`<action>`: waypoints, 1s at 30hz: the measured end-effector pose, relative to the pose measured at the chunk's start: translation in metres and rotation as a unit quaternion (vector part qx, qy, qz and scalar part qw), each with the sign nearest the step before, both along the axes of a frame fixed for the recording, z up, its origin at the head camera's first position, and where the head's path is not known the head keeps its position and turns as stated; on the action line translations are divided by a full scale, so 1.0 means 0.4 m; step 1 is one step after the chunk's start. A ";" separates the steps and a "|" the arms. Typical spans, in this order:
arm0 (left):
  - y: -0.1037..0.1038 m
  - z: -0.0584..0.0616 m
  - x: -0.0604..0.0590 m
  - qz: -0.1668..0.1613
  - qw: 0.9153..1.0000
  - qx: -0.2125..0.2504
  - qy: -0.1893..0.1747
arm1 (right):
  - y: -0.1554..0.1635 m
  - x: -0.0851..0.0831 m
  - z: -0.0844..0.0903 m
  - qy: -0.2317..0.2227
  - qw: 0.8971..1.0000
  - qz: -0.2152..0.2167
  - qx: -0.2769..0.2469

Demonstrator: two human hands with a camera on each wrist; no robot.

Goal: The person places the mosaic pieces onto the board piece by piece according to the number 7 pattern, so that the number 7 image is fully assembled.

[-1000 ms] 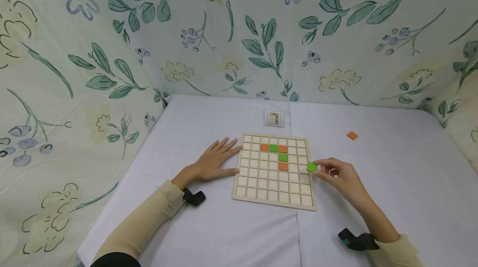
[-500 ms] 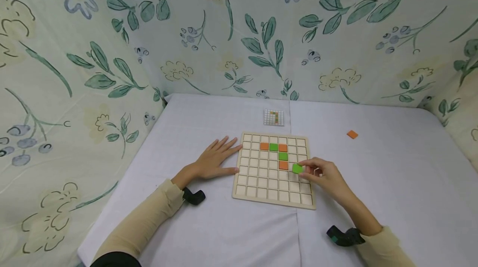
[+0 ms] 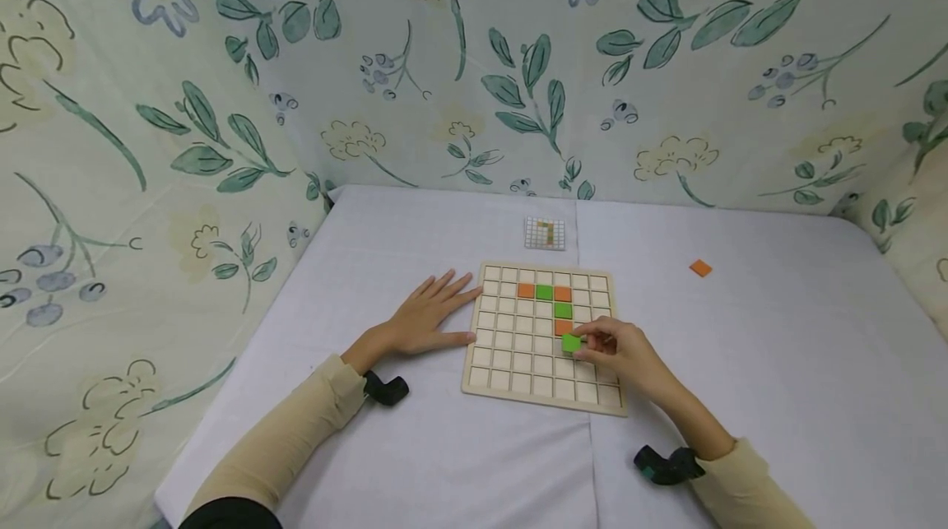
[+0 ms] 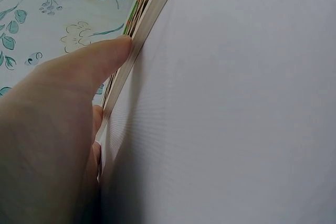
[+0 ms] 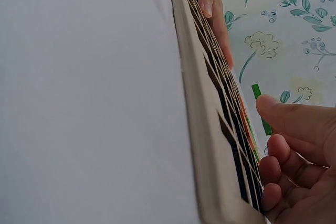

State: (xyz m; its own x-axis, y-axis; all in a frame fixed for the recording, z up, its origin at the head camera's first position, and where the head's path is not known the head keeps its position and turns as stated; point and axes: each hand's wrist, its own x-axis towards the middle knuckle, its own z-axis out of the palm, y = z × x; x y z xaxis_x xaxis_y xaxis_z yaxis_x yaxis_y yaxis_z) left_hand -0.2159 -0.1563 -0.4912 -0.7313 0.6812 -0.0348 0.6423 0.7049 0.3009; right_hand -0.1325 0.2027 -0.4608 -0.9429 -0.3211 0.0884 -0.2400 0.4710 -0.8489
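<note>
A square wooden grid board (image 3: 511, 341) lies on the white cloth, with orange and green tiles set in some of its cells. My right hand (image 3: 622, 352) pinches a green square tile (image 3: 571, 344) over the board, just below the lowest orange tile (image 3: 564, 327). In the right wrist view the green tile (image 5: 256, 92) is seen edge-on at the thumb, above the board's surface. My left hand (image 3: 425, 319) lies flat with spread fingers, its fingertips at the board's left edge. In the left wrist view the thumb (image 4: 113, 51) touches the board's rim (image 4: 152, 19).
Behind the board lies a small card (image 3: 545, 234) printed with a grid and a coloured pattern. A loose orange tile (image 3: 700, 268) rests on the cloth at the back right. A floral curtain (image 3: 474, 68) hangs behind the table (image 3: 800, 331).
My right hand has carried the green tile leftward from the board's right edge to below the lowest orange tile. The left hand has stayed in place.
</note>
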 end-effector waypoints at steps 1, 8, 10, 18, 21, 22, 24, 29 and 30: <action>0.001 0.000 0.000 0.001 1.000 -0.002 0.000 | -0.001 -0.001 -0.001 0.001 1.000 0.000 0.002; 0.003 0.003 -0.002 0.001 1.000 -0.007 -0.001 | -0.012 -0.007 -0.009 0.006 1.000 -0.003 0.020; 0.003 0.001 -0.002 0.000 1.000 -0.005 0.000 | -0.014 -0.008 -0.011 0.006 1.000 -0.006 0.027; 0.003 -0.001 -0.002 0.001 1.000 -0.005 -0.002 | -0.021 -0.006 -0.015 0.012 0.999 -0.008 0.049; 0.003 0.001 -0.001 0.004 1.000 -0.011 -0.005 | -0.024 -0.005 -0.014 0.014 0.999 -0.007 0.052; 0.003 0.001 0.000 0.004 1.000 -0.011 -0.005 | -0.025 -0.005 -0.014 0.015 0.998 -0.006 0.053; 0.003 0.002 0.001 0.004 1.000 -0.012 -0.004 | -0.027 -0.005 -0.014 0.014 0.998 -0.006 0.057; 0.002 0.004 0.004 0.002 1.000 -0.004 -0.001 | -0.023 -0.009 -0.013 0.010 0.998 -0.005 0.064; 0.002 0.004 0.004 0.002 1.000 -0.002 -0.001 | -0.021 -0.010 -0.013 0.010 0.998 -0.006 0.062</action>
